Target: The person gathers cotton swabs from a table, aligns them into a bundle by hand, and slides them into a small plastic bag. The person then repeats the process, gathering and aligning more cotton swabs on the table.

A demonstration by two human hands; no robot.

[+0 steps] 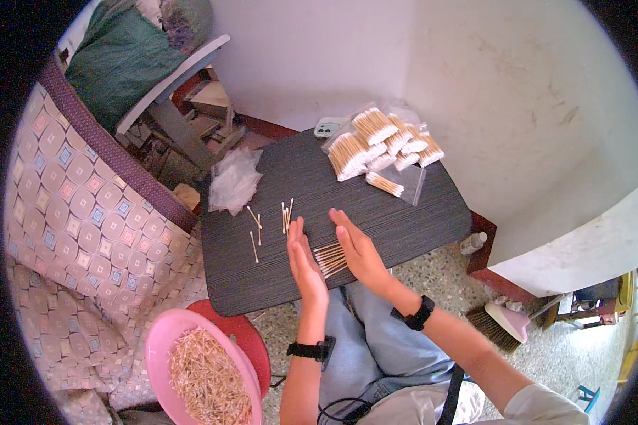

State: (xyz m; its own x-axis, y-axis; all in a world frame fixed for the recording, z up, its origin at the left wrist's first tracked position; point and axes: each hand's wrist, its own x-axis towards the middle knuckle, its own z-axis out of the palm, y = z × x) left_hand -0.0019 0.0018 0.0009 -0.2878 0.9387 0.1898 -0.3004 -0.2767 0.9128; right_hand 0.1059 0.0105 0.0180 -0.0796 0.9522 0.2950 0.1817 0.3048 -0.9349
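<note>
A row of cotton swabs [331, 261] lies side by side on the dark table [276, 173], near its front edge. My left hand [308, 268] stands on edge at the left tips of these swabs, its fingers straight and held together. Over their right ends is my right hand [364, 256], likewise flat with fingers stretched out; it hides those tips. Neither hand is wrapped around anything. Just beyond my left fingertips are a few loose cotton swabs [286, 217]. Farther left lies another loose swab [254, 247].
Bagged swab bundles [361, 152] are piled at the table's far right, with one small bag [386, 184] in front. Clear plastic bags [234, 180] lie at the left edge, a phone [327, 127] at the back. A pink basin [156, 340] of swabs rests on a red stool [252, 340].
</note>
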